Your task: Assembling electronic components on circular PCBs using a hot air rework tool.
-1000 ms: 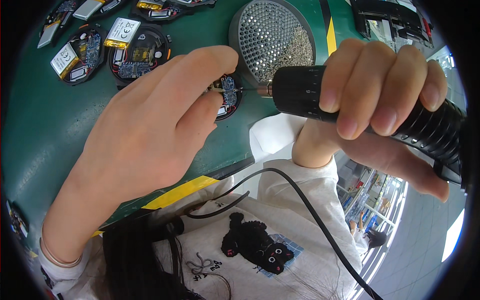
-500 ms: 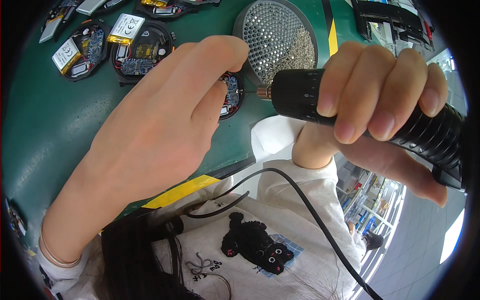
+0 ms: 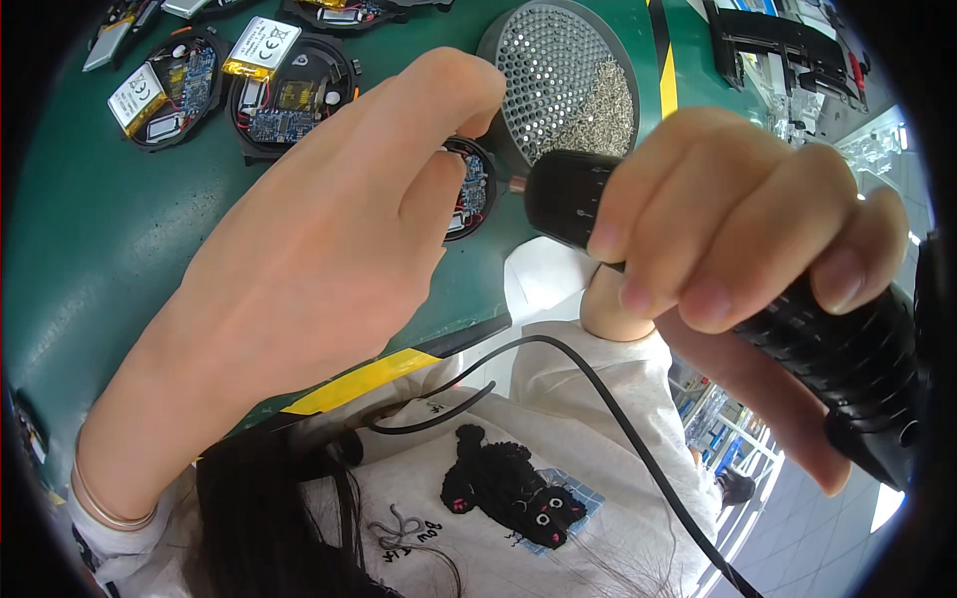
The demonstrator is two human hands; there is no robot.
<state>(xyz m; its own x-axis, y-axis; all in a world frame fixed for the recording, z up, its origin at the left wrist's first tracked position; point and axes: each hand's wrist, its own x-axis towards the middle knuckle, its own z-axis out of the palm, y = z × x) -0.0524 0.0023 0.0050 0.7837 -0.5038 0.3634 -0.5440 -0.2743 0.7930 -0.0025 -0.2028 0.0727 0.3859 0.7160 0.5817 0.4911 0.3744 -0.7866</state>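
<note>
My right hand (image 3: pixel 743 214) is wrapped round a black electric screwdriver (image 3: pixel 563 194). Its body slants down to the right, and its thin bit points left at a small round black housing (image 3: pixel 490 189) with a blue circuit board (image 3: pixel 473 199) inside. Over the left side of that housing bends my left hand (image 3: pixel 329 224), its fingers curled and gripping the edge. The fingertips are hidden, and so is the left part of the housing. Whether the bit touches the board is too fine to tell.
Just beyond stands a round grey tray (image 3: pixel 518 110) of holes with loose small screws (image 3: pixel 603 115). Opened round housings (image 3: pixel 299 95) with silver battery packs (image 3: pixel 262 47) lie at the far left. A black cable (image 3: pixel 608 399) loops across my lap. Yellow-black tape (image 3: pixel 369 381) edges the green table (image 3: pixel 90 259).
The screwdriver's rear end has swung downward, so it slants more steeply, and its front has shifted slightly left. My left hand keeps its grip, with only a slight shift in the picture.
</note>
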